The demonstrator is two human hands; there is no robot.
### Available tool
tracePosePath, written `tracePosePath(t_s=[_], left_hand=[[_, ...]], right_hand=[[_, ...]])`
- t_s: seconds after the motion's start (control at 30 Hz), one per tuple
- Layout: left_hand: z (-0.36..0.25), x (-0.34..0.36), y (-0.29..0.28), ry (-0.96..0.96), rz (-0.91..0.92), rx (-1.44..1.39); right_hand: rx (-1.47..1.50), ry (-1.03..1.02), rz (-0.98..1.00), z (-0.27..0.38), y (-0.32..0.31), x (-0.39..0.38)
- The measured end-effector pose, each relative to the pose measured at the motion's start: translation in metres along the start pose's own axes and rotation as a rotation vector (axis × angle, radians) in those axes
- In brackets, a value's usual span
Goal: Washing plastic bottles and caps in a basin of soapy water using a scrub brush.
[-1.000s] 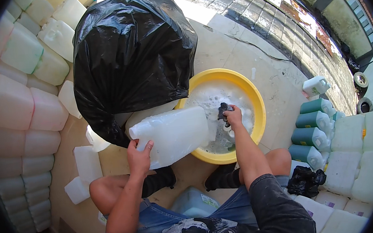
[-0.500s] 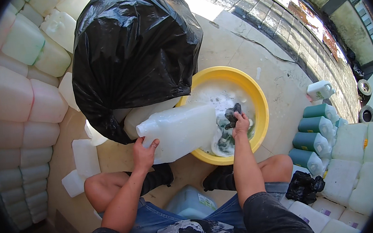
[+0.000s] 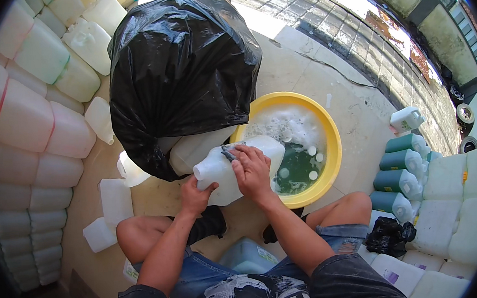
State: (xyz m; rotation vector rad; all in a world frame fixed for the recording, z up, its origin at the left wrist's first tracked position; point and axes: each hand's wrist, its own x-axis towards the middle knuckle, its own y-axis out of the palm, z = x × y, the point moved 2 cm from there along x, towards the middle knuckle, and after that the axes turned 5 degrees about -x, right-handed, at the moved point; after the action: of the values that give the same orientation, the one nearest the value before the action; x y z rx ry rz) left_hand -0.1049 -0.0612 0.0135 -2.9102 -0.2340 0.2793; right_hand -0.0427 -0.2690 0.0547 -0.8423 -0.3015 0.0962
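A translucent white plastic jug (image 3: 224,183) lies tilted across my lap side of a yellow basin (image 3: 335,143), its neck toward the left. My left hand (image 3: 195,195) grips it near the neck, thumb on the near side. Against the jug's upper face my right hand (image 3: 253,173) presses a dark grey cloth (image 3: 228,151), partly hidden under the fingers. Greenish water (image 3: 297,169) with white foam and several round white pieces fills the basin behind the right hand.
A large black plastic bag (image 3: 186,68) with white jugs showing at its opening stands ahead. Stacked jugs (image 3: 26,119) rise at the left. Green-filled jugs (image 3: 397,179), pale containers (image 3: 443,227) and a crumpled black bag (image 3: 389,235) stand at the right. A bluish jug (image 3: 248,256) sits between my legs.
My right hand has moved left from the basin water onto the jug, bringing the dark cloth. The left hand has shifted slightly right with the jug.
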Motion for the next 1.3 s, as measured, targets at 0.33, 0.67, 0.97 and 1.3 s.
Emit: tracePosePath(t_s=[0.33, 0.67, 0.97, 1.3], left_hand=[[-0.009, 0.006, -0.005, 0.024, 0.195, 0.092], [0.019, 0.015, -0.016, -0.040, 0.214, -0.081], [0.022, 0.010, -0.025, -0.393, -0.102, 0.014], [-0.008, 0.017, -0.014, -0.037, 0.113, 0.007]], right_hand=[[0.112, -0.205, 0.072, 0.013, 0.008, -0.003], [1.293, 0.873, 0.146, -0.205, 0.024, -0.016], [1.754, 1.197, -0.319, -0.178, 0.115, -0.098], [0.900, 0.874, -0.224, -0.199, 0.043, 0.025]])
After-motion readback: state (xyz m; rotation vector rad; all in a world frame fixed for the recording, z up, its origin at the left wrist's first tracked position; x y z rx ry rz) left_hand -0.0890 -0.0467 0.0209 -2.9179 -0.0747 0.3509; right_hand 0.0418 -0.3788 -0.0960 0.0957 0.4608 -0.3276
